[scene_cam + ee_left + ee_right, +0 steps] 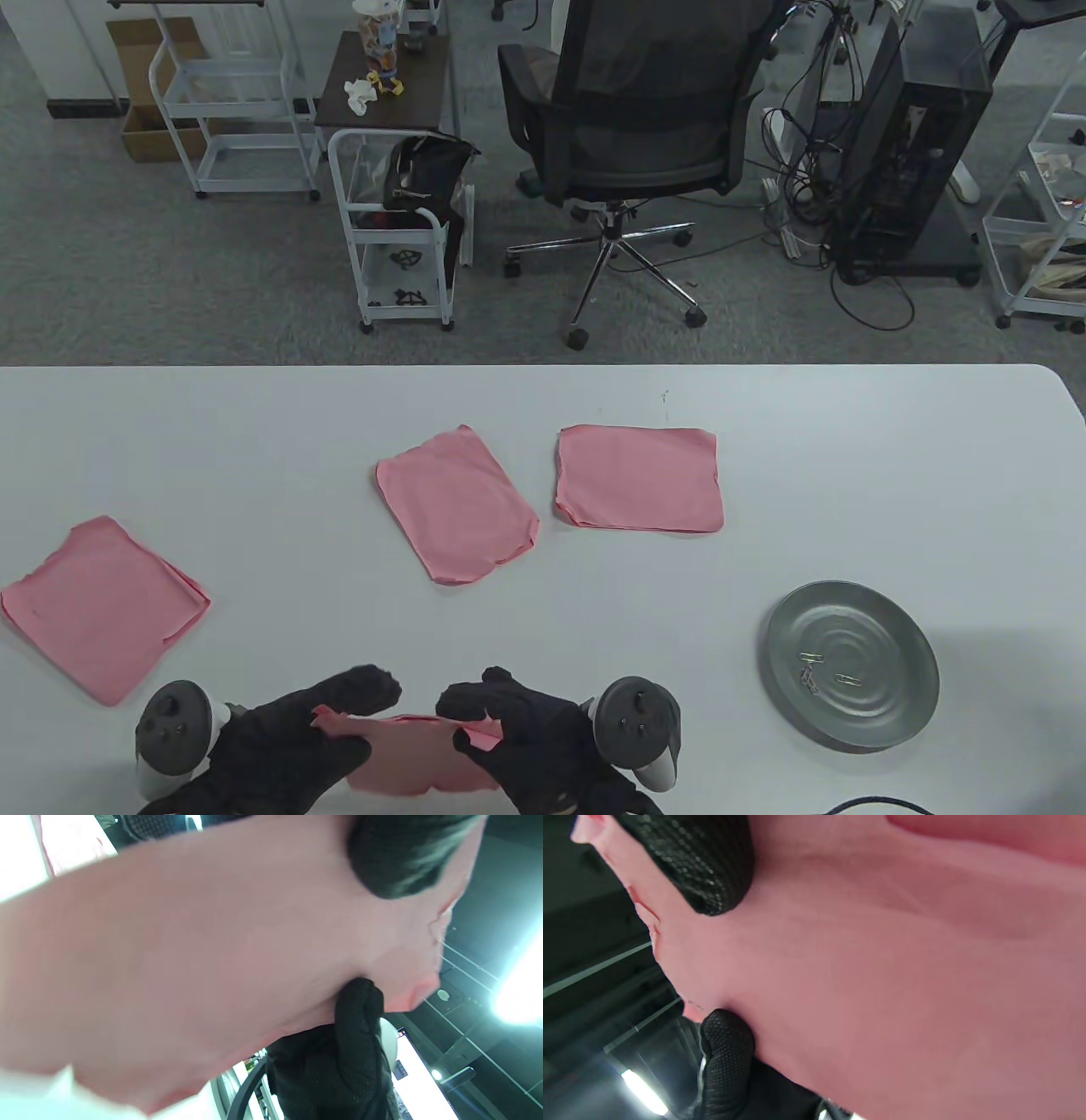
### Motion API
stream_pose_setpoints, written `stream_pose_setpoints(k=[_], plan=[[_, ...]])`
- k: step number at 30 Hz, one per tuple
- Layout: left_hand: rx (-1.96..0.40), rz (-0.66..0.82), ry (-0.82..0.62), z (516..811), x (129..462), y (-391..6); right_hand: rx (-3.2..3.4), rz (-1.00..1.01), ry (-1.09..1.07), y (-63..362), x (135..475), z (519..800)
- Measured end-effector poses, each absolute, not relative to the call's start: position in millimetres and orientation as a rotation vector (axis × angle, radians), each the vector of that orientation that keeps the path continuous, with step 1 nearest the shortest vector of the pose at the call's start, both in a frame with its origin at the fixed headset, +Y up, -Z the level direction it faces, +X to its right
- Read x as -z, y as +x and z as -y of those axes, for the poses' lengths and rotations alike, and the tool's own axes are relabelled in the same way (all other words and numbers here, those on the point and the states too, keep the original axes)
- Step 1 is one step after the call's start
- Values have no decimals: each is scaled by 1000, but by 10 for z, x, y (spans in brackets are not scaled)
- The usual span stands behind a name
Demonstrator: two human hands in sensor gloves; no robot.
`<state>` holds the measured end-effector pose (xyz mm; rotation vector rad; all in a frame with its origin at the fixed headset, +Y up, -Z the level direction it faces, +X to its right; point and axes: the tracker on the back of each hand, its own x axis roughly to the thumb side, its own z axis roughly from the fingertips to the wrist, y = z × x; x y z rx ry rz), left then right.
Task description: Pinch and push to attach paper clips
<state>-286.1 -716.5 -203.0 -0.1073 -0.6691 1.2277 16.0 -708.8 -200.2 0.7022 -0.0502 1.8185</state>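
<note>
Both hands hold a pink paper stack (407, 751) lifted off the table at the front edge. My left hand (327, 722) grips its left end; my right hand (475, 722) pinches its right end. In the left wrist view the pink paper (191, 955) fills the frame, with one of my fingers (394, 853) on top and the other hand's finger (358, 1005) under its far edge. In the right wrist view the paper (882, 984) is the same, with my finger (704, 861) on it. Paper clips (810, 675) lie in a grey metal dish (899, 679) at the right. I see no clip on the held stack.
Three more pink paper stacks lie on the white table: one at the far left (97, 607), one in the middle (458, 518), one right of it (640, 480). Beyond the table's far edge stand an office chair (632, 127) and white carts.
</note>
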Motion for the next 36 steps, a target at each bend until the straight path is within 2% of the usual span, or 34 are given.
stream_pose_setpoints(k=[3,5,8,11,15,18,20,22,27,29,32,34,36], plan=[[-1166,634,-81,7269,2047,-2867,-1940,54,688,167,2059,7162],[-1058,610,-137,7393,2094,-2868,-2028,12,661,181,2124,7280],[-1096,598,-173,7458,2134,-2865,-2061,-87,637,189,2197,7398],[-1139,650,-87,7272,2058,-2851,-1978,-46,663,204,2120,7238],[-1054,722,29,7057,1945,-2825,-1962,63,686,214,2042,7099],[-950,687,0,7164,1986,-2820,-2010,46,642,203,2106,7209],[-955,670,-63,7295,2052,-2840,-2038,-88,597,215,2197,7407],[-1008,673,-38,7244,2049,-2846,-1939,-128,632,217,2184,7335],[-995,724,53,7043,1932,-2833,-2017,118,676,225,2001,7034],[-941,697,27,7110,1962,-2831,-2055,99,651,220,2036,7094],[-885,686,-58,7256,2029,-2822,-2048,-92,609,227,2173,7331],[-934,696,-27,7217,2016,-2819,-1962,-102,625,249,2144,7251],[-982,692,-14,7189,2005,-2823,-1990,-2,656,277,2073,7120]])
